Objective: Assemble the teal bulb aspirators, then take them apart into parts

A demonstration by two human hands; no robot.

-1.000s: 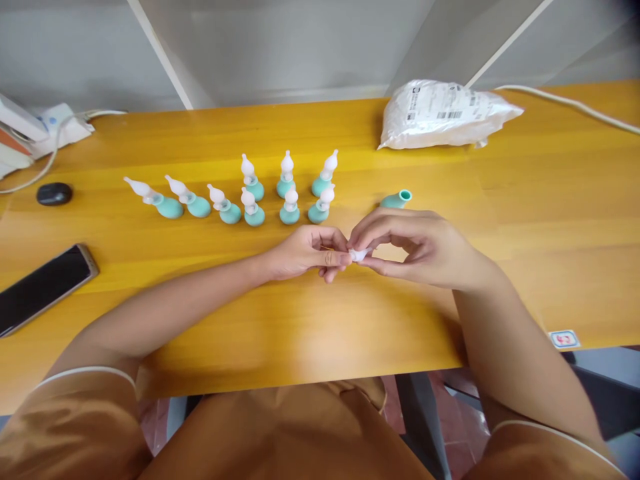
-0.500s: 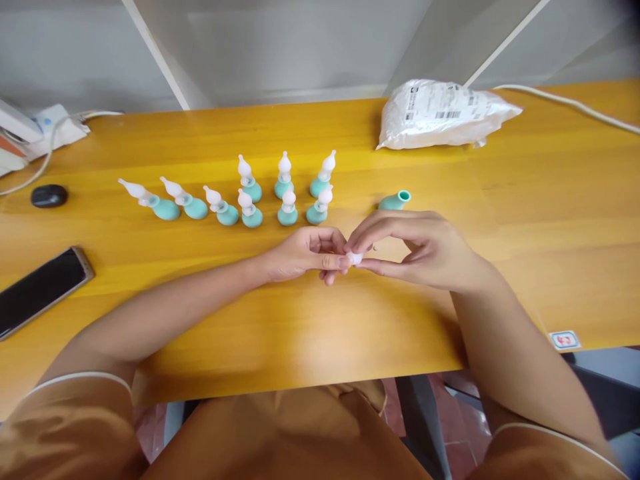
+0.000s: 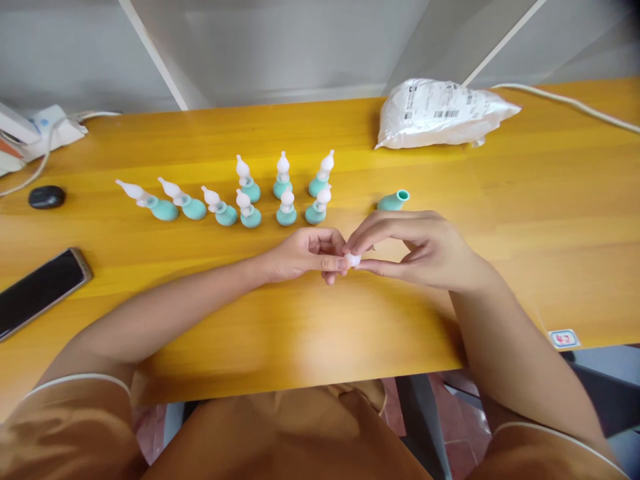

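A wooden table [image 3: 530,227] runs across the whole view, backed by a grey partition [image 3: 300,47]. Next in size is a puffed white plastic bag [image 3: 443,115] printed with labels, lying near the far edge, right of centre. A dark-screened phone [image 3: 43,293] lies slantwise at the left side. Over the middle of the table, the right hand [image 3: 425,247] is arched, its thumb and fingertips closed about a small white piece; the left hand [image 3: 307,257] meets it from the other side, thumb and fingers pinching that same piece. Beyond the left hand are nine teal bulbs with white tips [image 3: 286,212], six in a nearer row and three behind. A bare teal bulb [image 3: 393,201] sits just beyond the right hand, its round mouth uncovered and facing right. A black mouse [image 3: 47,196] rests beyond the phone, and a small sticker [image 3: 565,339] marks the near edge at right. Smallest is the white piece [image 3: 353,260] itself, between both sets of fingertips and partly hidden by them.
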